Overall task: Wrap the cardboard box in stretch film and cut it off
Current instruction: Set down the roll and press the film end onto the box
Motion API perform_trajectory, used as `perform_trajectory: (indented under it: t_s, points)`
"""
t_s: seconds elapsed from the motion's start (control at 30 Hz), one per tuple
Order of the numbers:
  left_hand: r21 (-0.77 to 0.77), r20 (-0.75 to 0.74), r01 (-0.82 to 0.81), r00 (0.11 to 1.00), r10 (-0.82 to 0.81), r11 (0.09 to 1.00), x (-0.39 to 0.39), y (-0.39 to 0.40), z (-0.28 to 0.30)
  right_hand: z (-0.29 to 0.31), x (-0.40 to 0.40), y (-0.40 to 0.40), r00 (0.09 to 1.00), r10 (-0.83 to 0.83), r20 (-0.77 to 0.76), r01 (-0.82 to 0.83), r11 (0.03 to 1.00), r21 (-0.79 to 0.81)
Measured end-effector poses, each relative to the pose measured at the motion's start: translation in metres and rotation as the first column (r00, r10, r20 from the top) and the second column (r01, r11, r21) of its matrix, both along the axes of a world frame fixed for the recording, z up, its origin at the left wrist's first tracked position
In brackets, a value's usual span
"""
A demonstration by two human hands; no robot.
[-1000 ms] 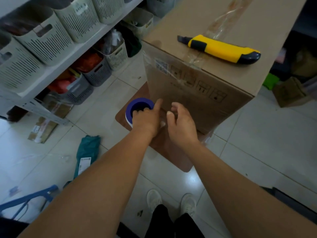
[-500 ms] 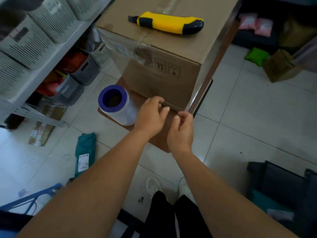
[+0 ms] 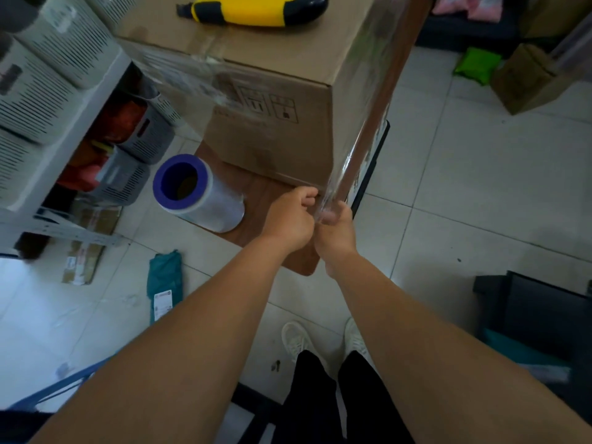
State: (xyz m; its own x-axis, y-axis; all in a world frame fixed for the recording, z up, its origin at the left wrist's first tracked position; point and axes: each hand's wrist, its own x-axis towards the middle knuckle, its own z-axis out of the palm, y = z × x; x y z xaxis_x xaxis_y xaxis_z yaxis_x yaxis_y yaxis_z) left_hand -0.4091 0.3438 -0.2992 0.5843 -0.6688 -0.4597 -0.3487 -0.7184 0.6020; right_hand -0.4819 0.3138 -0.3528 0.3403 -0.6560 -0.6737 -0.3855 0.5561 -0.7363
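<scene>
Head cam: both hands meet at the near bottom corner of the cardboard box (image 3: 272, 100), which stands on a wooden board (image 3: 256, 193). Right hand (image 3: 336, 229) grips the stretch film (image 3: 362, 116), a band running up-and-away along the box's rt edge; left hand (image 3: 288, 219) pinches beside it. Film roll (image 3: 195, 192) lies left; yellow knife (image 3: 256, 9) on top. Box label: handling pictograms only, no readable txt.

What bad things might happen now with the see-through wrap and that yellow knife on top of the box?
The right hand grips the stretch film bunched at the cardboard box's bottom corner; a hard pull might tear it or let it slip off the corner. The yellow knife lies loose on the box top, so tugging could jolt it off towards the feet. The film roll stands near the board's edge and might topple.
</scene>
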Motion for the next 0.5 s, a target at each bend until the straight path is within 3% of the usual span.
perform_trajectory:
  t_s: [0.17,0.33,0.4,0.5]
  points:
    - [0.037,-0.042,-0.011,0.999,0.013,0.999,0.002,-0.006,0.002,0.000,0.003,-0.001,1.000,-0.024,0.003,0.025,1.000,-0.007]
    - [0.027,-0.028,-0.078,0.997,0.078,0.997,0.008,-0.011,-0.002,-0.004,-0.002,0.008,0.997,0.047,0.068,-0.035,0.986,-0.163]
    - [0.035,-0.048,-0.079,0.996,0.081,0.996,0.008,-0.012,-0.004,-0.002,-0.006,0.017,0.983,0.014,0.181,0.003,0.996,-0.088]
    - [0.070,0.050,-0.067,0.997,0.063,0.995,0.011,-0.013,-0.009,0.002,-0.013,0.024,0.964,-0.078,0.255,0.066,0.996,0.055]
